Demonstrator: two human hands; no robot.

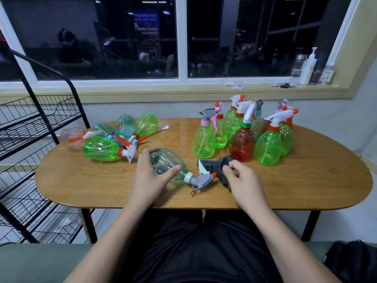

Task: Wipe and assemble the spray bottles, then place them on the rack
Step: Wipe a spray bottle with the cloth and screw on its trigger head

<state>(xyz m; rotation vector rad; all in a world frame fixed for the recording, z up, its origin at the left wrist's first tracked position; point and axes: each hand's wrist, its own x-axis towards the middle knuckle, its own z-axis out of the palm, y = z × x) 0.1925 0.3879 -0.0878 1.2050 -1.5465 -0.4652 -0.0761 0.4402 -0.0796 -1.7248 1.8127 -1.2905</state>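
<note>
A pale teal clear plastic spray bottle (167, 162) is kept lying on the oval wooden desk (306, 180), braced by the left hand (146, 174), whose thumb and fingers are clasped round its body. A dark grey cloth (222, 162) is pinched in the curled fingers of the right hand (242, 180) beside the nozzle, seemingly ready for wiping.

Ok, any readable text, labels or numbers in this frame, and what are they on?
"MAXIMUM": top line of the banner; the lines below it are too blurred to read.
Labels on the sill bottles: too small to read.
Spray bottles: no print visible.
</note>
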